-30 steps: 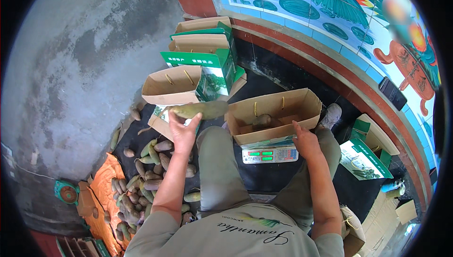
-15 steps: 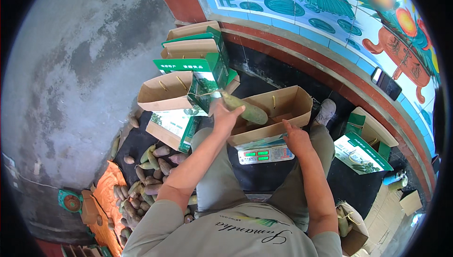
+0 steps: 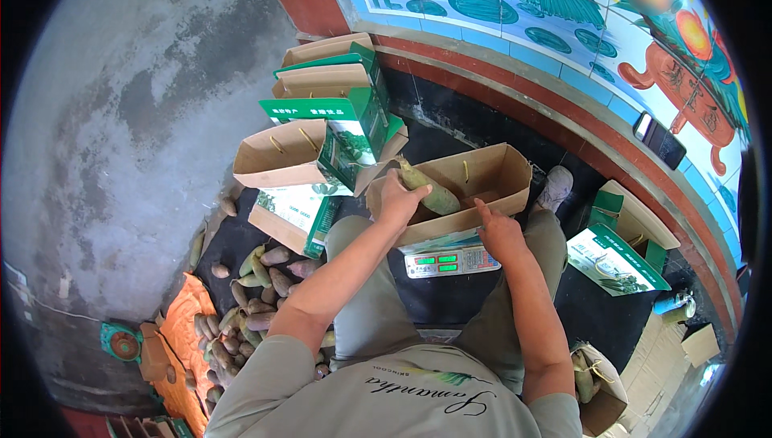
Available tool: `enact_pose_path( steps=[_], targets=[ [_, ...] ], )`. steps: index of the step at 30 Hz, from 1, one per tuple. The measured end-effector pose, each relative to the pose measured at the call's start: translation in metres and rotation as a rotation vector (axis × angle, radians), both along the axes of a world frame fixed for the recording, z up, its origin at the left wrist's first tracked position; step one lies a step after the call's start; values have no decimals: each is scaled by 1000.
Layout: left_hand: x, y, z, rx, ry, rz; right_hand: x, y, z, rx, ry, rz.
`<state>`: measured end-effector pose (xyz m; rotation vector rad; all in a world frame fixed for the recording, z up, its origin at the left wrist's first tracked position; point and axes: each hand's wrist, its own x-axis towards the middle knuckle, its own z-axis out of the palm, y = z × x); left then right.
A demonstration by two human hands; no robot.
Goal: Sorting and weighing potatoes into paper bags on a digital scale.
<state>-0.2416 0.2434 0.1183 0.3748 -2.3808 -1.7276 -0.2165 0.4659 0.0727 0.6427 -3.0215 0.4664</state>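
Left hand: the left hand [image 3: 396,199] is closed around the blunt lower end of a long greenish-brown tuber [image 3: 429,191], fingers curled over it at the near-left rim of the open cardboard box [image 3: 490,177].
Tuber: it sticks out from the fist toward the right and slightly down, lying tilted across the box's opening, its free end over the inside of the box; whether it touches the box floor cannot be told.
Right hand: the right hand [image 3: 498,233] holds nothing; it lies flat on the near rim of the same box, forefinger stretched out toward the box interior, just right of the tuber and apart from it.
Box: it sits on a digital scale [image 3: 450,260] with a green lit display, between the person's knees.
Left of the box: green-and-brown cartons [image 3: 322,128] stand stacked with flaps open.
Ground at left: a heap of similar tubers [image 3: 253,301] lies on a dark mat beside an orange sack [image 3: 181,333].
Right side: another green carton [image 3: 615,253] lies on the ground, well apart from both hands.
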Motion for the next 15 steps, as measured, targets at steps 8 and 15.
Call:
enact_pose_path(
  steps=[8, 15],
  targets=[
    [0, 1, -16, 15, -9, 45, -3, -4, -4, 24, -30, 7],
    [-8, 6, -23, 288, -155, 107, -5, -5, -9, -34, 18, 5]
  ],
)
